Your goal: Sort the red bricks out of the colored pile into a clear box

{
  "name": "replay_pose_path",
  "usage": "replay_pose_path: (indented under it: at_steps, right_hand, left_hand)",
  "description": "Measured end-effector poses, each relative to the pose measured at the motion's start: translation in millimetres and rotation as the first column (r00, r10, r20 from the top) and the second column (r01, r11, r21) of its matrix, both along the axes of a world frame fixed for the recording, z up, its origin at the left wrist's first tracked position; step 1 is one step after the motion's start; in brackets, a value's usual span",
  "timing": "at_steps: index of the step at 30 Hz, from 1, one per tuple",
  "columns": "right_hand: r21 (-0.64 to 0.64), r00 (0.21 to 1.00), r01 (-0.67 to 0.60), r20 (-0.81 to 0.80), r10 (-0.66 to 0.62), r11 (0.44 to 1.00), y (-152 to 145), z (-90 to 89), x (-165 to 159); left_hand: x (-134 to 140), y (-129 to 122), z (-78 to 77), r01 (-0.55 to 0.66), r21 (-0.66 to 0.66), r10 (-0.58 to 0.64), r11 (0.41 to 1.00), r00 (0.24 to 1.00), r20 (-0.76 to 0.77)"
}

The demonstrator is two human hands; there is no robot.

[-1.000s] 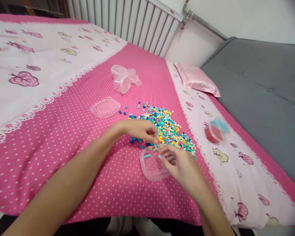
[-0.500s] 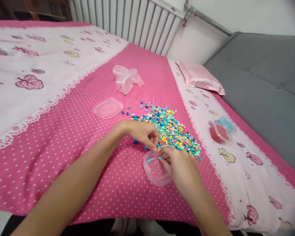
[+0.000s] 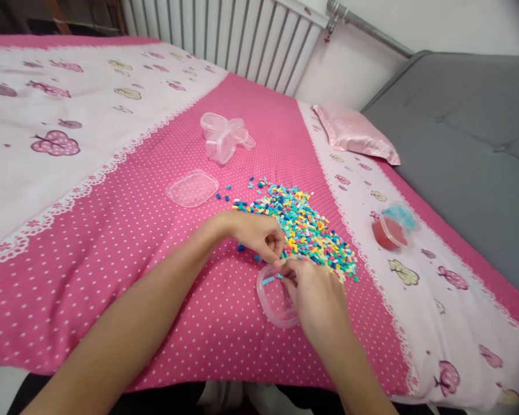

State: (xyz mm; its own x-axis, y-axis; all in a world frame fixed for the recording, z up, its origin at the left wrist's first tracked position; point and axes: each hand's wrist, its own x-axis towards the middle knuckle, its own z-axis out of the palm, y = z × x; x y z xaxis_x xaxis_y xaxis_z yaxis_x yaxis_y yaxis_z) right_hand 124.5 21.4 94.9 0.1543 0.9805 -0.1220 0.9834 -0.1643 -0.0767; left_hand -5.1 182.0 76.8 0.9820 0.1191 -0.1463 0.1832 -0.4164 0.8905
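My left hand [image 3: 263, 236] is closed in a pinch, its thumb and fingertip meeting the fingers of my right hand over the rim of a clear plastic container [image 3: 270, 311]. What the left fingertips hold is too small to make out. My right hand [image 3: 320, 291] is closed too, with a small light blue toy brick [image 3: 279, 276] at its fingertips. Inside the container lie light blue bricks [image 3: 269, 280] in a short row; the right hand covers its right side. Just beyond both hands spreads a pile of small coloured bricks [image 3: 307, 227].
A clear lid [image 3: 192, 188] lies left of the pile, with several clear containers [image 3: 222, 144] heaped behind it. On the right are a tub with red contents [image 3: 388, 233] and a blue one [image 3: 402, 216]. A pink pillow [image 3: 357, 132] rests by the grey headboard [image 3: 467, 109].
The hands stay together over the container, with the right hand's fingers slightly higher and closer to the left's. The whole view has shifted slightly.
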Motion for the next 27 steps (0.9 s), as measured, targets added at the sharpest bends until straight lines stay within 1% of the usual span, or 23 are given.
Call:
replay_pose_path:
  at_steps: [2,5,8,10,13,16,18,23,25,27]
  right_hand:
    - [0.006,1.000,-0.015,0.023,0.015,1.000,-0.2,-0.2,0.0]
    - [0.049,0.998,-0.041,0.046,0.039,0.998,-1.8,-2.9,1.5]
    - [0.069,0.999,-0.034,0.023,0.032,0.997,-5.5,-3.4,5.0]
    - [0.073,1.000,-0.021,-0.017,0.022,0.997,-8.8,0.0,7.3]
    - [0.043,0.996,-0.030,-0.087,0.034,0.999,-12.5,7.9,8.8]
    - [-0.036,0.988,-0.091,-0.126,0.085,0.995,-13.3,10.7,8.1]
    - [-0.042,0.983,-0.126,-0.138,0.119,0.991,-13.0,7.5,8.1]
    - [0.030,0.971,-0.181,-0.155,0.184,0.983,-13.4,-4.9,12.9]
    - [0.054,0.961,-0.197,-0.186,0.204,0.979,-13.8,-6.4,14.5]
    - [0.051,0.953,-0.204,-0.216,0.210,0.978,-14.2,-5.7,14.9]
  left_hand:
    - [-0.1,-0.4,0.4,-0.004,0.002,0.004,1.000,1.000,-0.002]
    - [0.2,-1.1,1.4,-0.004,-0.008,0.004,1.000,1.000,0.004]
    - [1.0,-1.6,2.1,-0.002,-0.022,0.003,1.000,1.000,0.013]
    - [1.5,-1.8,2.2,-0.007,-0.024,0.007,1.000,1.000,0.014]
    - [2.2,-2.1,1.9,-0.006,-0.028,0.006,1.000,1.000,0.008]
    - [2.8,-2.5,1.4,-0.003,-0.034,0.004,0.999,1.000,0.018]
    - [3.3,-2.6,1.0,-0.002,-0.033,0.003,0.999,1.000,0.024]
    - [4.3,-2.7,0.9,0.010,-0.034,-0.010,0.999,1.000,0.012]
    - [4.5,-3.0,1.5,0.014,-0.036,-0.014,0.999,1.000,-0.001]
    - [4.5,-3.5,2.4,0.017,-0.037,-0.017,0.999,1.000,-0.006]
